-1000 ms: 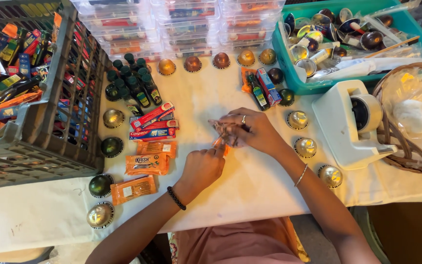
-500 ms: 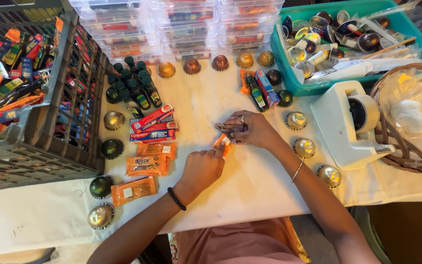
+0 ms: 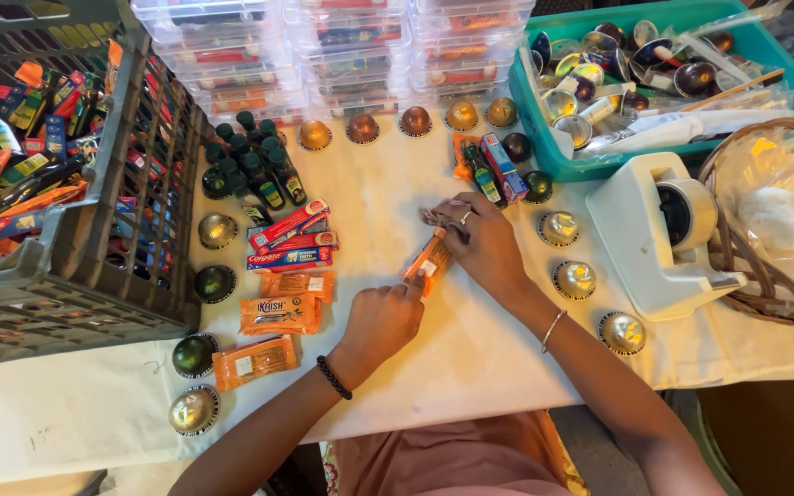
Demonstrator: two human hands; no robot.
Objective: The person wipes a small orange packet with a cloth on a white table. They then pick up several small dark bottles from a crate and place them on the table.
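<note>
- A person's left hand (image 3: 383, 321) and right hand (image 3: 482, 243) are jointly gripping a small orange sachet (image 3: 426, 262) near the middle of the white-covered table (image 3: 470, 358), fingers closed on its two ends.
- The right hand is also pinching a slim dark item at the sachet's far end; what it is cannot be told.
- More orange sachets (image 3: 273, 317) and red toothpaste boxes (image 3: 289, 237) are lying in a column just left of the hands.
- Dome-shaped foil capsules (image 3: 573, 278) are sitting along the table's edges, right and left.
- A grey crate (image 3: 94, 248) is occupying the left edge, a teal tub (image 3: 553, 147) the far right corner, with a white tape dispenser (image 3: 659, 234) beside a wicker basket (image 3: 755, 276).
</note>
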